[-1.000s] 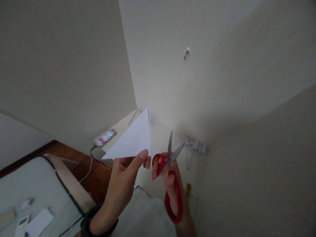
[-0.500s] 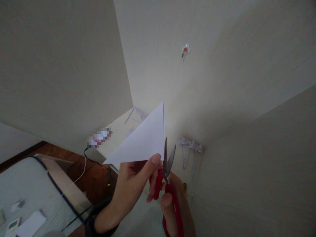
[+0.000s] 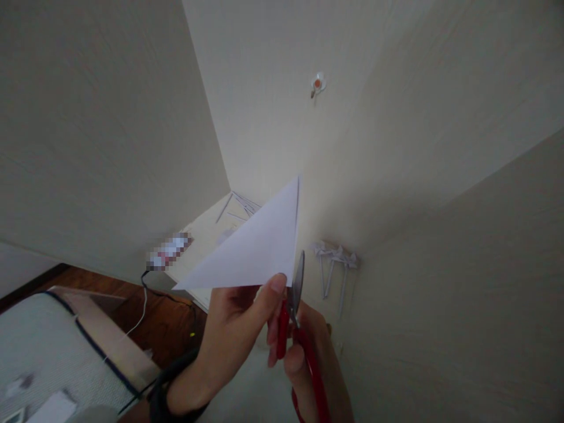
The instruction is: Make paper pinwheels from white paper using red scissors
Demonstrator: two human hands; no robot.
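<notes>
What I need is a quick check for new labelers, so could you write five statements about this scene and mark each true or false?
1. The left hand holds a triangle of white paper. True.
2. The right hand holds the scissors. True.
3. The dark wristband is on the right wrist. False: it is on the left wrist.
4. The scissors are blue-handled. False: the handles are red.
5. A small fixture with an orange centre is on the wall. True.
</notes>
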